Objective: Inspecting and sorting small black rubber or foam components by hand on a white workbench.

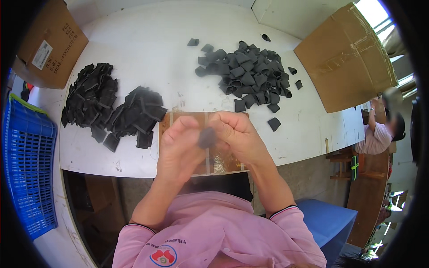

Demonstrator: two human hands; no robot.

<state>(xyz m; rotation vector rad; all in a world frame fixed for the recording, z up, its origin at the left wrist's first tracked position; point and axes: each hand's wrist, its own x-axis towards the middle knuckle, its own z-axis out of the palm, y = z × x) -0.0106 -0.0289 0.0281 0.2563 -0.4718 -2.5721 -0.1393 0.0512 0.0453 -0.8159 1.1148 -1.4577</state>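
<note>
A: Where's the dark piece [206, 138]?
B: Between the two hands, above the brown board [234, 161]. It's one small piece, blurred, and fingers hide some of it.
A: Who has it?
B: The right hand [237, 136] pinches it between thumb and fingers. The left hand [178, 145] is right beside it, fingers curled but smeared; I can't tell whether they grip it.
A: And the board?
B: One board at the table's [147, 58] near edge, its middle mostly covered by hands and wrists.
A: Any more pieces?
B: Two touching black heaps on the left, the bigger [89, 96] and the smaller [138, 111], plus one dark grey heap [250, 71] to the right. They overlap too much to count.
A: Beyond those?
B: Two cardboard boxes, left [67, 53] and right [348, 58], flank the heaps; the right one blocks part of the tabletop. One blue basket [31, 165] sits far left, its edge lost in the dark rim. One co-worker [377, 136] at far right is hard to make out.
</note>
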